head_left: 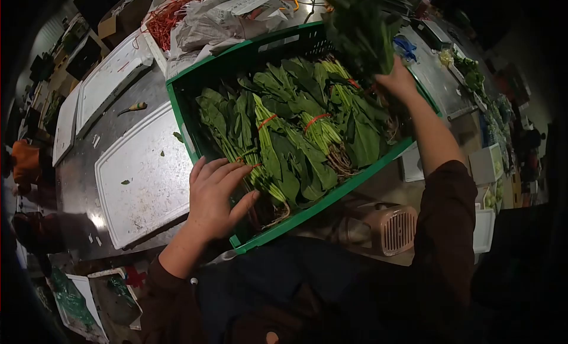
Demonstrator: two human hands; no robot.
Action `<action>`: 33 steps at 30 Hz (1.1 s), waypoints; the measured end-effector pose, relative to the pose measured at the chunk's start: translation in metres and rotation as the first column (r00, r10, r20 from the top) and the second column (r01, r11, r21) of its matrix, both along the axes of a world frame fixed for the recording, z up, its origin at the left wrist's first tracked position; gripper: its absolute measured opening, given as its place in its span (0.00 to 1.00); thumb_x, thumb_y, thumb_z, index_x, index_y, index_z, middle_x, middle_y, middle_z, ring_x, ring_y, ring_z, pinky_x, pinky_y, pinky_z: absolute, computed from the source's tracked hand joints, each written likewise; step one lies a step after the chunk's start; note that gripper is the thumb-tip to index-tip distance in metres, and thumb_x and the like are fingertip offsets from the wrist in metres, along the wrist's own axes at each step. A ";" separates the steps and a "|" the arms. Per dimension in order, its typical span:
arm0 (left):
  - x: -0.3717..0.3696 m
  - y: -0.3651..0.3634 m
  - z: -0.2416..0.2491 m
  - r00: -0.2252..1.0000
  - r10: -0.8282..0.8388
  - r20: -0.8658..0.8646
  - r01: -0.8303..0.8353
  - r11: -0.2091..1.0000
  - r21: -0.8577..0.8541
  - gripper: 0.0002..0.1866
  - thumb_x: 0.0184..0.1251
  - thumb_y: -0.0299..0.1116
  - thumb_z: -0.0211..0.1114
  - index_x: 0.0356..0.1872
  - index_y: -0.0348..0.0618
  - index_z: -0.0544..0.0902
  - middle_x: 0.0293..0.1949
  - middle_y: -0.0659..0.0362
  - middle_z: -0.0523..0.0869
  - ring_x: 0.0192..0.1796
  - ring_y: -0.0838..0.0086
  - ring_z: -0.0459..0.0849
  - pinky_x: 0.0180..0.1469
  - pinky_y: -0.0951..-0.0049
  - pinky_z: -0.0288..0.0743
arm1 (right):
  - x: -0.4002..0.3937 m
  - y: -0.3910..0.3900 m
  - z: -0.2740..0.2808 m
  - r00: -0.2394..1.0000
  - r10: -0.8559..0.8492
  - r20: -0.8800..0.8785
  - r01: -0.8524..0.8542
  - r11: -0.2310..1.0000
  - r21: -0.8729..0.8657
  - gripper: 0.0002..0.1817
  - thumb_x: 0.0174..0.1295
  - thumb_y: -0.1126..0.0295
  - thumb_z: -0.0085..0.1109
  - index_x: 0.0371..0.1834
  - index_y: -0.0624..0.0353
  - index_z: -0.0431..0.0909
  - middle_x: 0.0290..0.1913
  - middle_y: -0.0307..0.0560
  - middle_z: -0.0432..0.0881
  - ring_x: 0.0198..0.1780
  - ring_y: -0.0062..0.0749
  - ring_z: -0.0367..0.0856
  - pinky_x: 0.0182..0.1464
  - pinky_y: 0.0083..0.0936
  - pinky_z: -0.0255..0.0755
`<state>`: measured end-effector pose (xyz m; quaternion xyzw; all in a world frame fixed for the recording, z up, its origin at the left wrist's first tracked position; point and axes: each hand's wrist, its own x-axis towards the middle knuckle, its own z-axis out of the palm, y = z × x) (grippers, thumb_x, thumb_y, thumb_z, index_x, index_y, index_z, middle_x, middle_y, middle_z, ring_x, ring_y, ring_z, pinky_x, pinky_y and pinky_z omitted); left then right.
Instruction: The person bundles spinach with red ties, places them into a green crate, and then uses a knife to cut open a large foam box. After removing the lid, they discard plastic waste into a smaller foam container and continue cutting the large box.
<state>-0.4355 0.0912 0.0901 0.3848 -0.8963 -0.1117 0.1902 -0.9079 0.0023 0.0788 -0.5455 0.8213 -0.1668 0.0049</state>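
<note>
A green plastic crate [188, 116] sits tilted on a metal table and holds several bunches of leafy greens [296, 125] tied with orange bands. My left hand [216, 196] rests flat, fingers spread, on the near corner of the crate, touching a bunch's stems. My right hand [397, 80] is raised over the crate's far right side, closed around the stems of a dark leafy bunch [361, 30] held upright above the crate.
A white cutting board [142, 178] lies left of the crate, with more white boards [109, 77] behind it. Crumpled newspaper [219, 21] and orange bands [165, 15] lie at the back. A beige fan heater [387, 225] sits low right.
</note>
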 end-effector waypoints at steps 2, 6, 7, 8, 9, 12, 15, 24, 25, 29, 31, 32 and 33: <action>0.000 -0.002 0.001 1.000 0.006 -0.008 -0.006 1.000 0.001 0.22 0.54 0.45 0.64 0.48 0.46 0.80 0.48 0.56 0.81 0.56 0.60 0.73 0.65 0.53 0.53 | -0.003 -0.003 -0.026 0.998 -0.057 -0.021 0.061 0.963 0.261 0.49 0.48 0.58 0.65 0.69 0.62 0.46 0.49 0.65 0.77 0.48 0.54 0.78 0.49 0.40 0.72; 0.001 -0.003 0.000 1.000 0.012 -0.020 -0.012 1.000 0.020 0.20 0.53 0.44 0.64 0.46 0.47 0.81 0.48 0.57 0.81 0.56 0.61 0.73 0.65 0.54 0.54 | -0.013 -0.022 -0.042 0.998 -0.048 -0.032 0.057 0.888 0.457 0.51 0.47 0.59 0.65 0.70 0.63 0.42 0.52 0.68 0.74 0.51 0.56 0.76 0.51 0.41 0.71; 0.001 -0.004 0.001 1.000 0.012 -0.018 -0.011 1.000 0.026 0.20 0.52 0.44 0.65 0.46 0.47 0.82 0.47 0.58 0.81 0.55 0.61 0.74 0.65 0.54 0.54 | -0.015 -0.025 -0.044 0.998 -0.040 -0.050 0.059 0.871 0.487 0.52 0.46 0.59 0.65 0.70 0.65 0.42 0.53 0.69 0.74 0.53 0.56 0.75 0.53 0.39 0.70; 0.001 -0.004 0.001 1.000 0.015 -0.022 -0.015 0.999 0.030 0.20 0.52 0.44 0.65 0.46 0.47 0.82 0.47 0.58 0.81 0.55 0.61 0.74 0.65 0.54 0.54 | -0.016 -0.027 -0.042 0.998 -0.036 -0.054 0.058 0.869 0.491 0.52 0.46 0.59 0.65 0.70 0.65 0.42 0.53 0.69 0.74 0.53 0.56 0.75 0.53 0.39 0.70; 0.002 -0.004 0.001 1.000 0.016 -0.025 -0.015 1.000 0.027 0.20 0.52 0.44 0.65 0.46 0.47 0.82 0.47 0.58 0.81 0.55 0.61 0.74 0.65 0.54 0.54 | -0.017 -0.030 -0.038 0.999 -0.036 -0.030 0.047 0.825 0.564 0.52 0.46 0.59 0.66 0.70 0.66 0.42 0.54 0.70 0.72 0.54 0.56 0.75 0.54 0.39 0.70; 0.001 -0.005 0.002 0.999 0.023 -0.033 -0.022 0.999 0.027 0.20 0.50 0.44 0.66 0.45 0.48 0.82 0.46 0.59 0.82 0.54 0.62 0.74 0.65 0.54 0.54 | -0.019 -0.040 -0.043 1.000 -0.011 -0.026 0.026 0.719 0.695 0.50 0.48 0.60 0.65 0.68 0.69 0.43 0.57 0.71 0.70 0.56 0.56 0.73 0.55 0.39 0.69; 0.000 -0.005 0.001 0.999 0.028 -0.038 -0.026 0.999 0.043 0.20 0.49 0.43 0.66 0.44 0.49 0.82 0.46 0.60 0.82 0.54 0.63 0.74 0.65 0.54 0.54 | -0.085 -0.072 -0.127 0.998 0.006 -0.061 0.041 0.671 0.740 0.48 0.51 0.62 0.63 0.67 0.72 0.43 0.58 0.72 0.68 0.58 0.56 0.71 0.57 0.40 0.67; -0.001 -0.007 0.005 0.998 0.026 -0.053 -0.022 0.997 0.072 0.17 0.48 0.42 0.67 0.40 0.50 0.83 0.44 0.62 0.82 0.53 0.64 0.74 0.65 0.55 0.54 | -0.006 -0.046 -0.010 0.999 0.042 -0.029 -0.002 0.604 0.797 0.41 0.56 0.55 0.60 0.63 0.77 0.56 0.58 0.73 0.68 0.59 0.54 0.71 0.57 0.40 0.67; -0.001 -0.006 0.004 0.998 0.028 -0.056 -0.024 0.997 0.075 0.16 0.48 0.42 0.67 0.40 0.50 0.83 0.44 0.63 0.82 0.53 0.64 0.74 0.65 0.55 0.54 | -0.001 -0.049 0.000 0.997 0.018 -0.081 0.045 0.703 0.709 0.40 0.57 0.52 0.58 0.62 0.75 0.59 0.58 0.71 0.69 0.60 0.53 0.70 0.58 0.39 0.66; -0.002 -0.006 0.005 0.998 0.033 -0.047 -0.030 0.997 0.065 0.16 0.48 0.42 0.67 0.40 0.50 0.84 0.43 0.63 0.82 0.53 0.64 0.74 0.65 0.55 0.54 | -0.024 -0.067 -0.043 0.955 0.242 -0.172 -0.239 0.970 0.039 0.39 0.63 0.46 0.49 0.70 0.62 0.52 0.69 0.57 0.58 0.69 0.51 0.57 0.66 0.39 0.58; -0.001 -0.005 0.005 0.998 0.031 -0.047 -0.028 0.998 0.064 0.16 0.48 0.42 0.67 0.39 0.50 0.84 0.43 0.63 0.82 0.53 0.65 0.75 0.64 0.55 0.55 | -0.030 -0.075 -0.082 0.966 0.205 -0.155 -0.194 0.977 0.087 0.38 0.64 0.46 0.46 0.71 0.57 0.49 0.71 0.54 0.54 0.71 0.50 0.51 0.68 0.40 0.53; -0.001 -0.006 0.005 0.998 0.047 -0.040 -0.044 0.997 0.067 0.16 0.48 0.42 0.67 0.39 0.50 0.84 0.43 0.63 0.82 0.53 0.65 0.75 0.64 0.55 0.55 | -0.028 -0.077 -0.095 0.977 0.160 -0.142 -0.141 0.980 0.137 0.37 0.66 0.45 0.42 0.73 0.52 0.47 0.73 0.50 0.51 0.73 0.49 0.46 0.70 0.41 0.49; -0.001 -0.007 0.005 0.999 0.034 -0.037 -0.032 0.997 0.064 0.16 0.48 0.43 0.67 0.39 0.50 0.84 0.43 0.63 0.82 0.53 0.65 0.75 0.64 0.55 0.55 | -0.021 -0.075 -0.105 0.985 0.118 -0.123 -0.080 0.958 0.276 0.38 0.66 0.44 0.40 0.74 0.50 0.43 0.74 0.48 0.45 0.74 0.50 0.42 0.72 0.43 0.45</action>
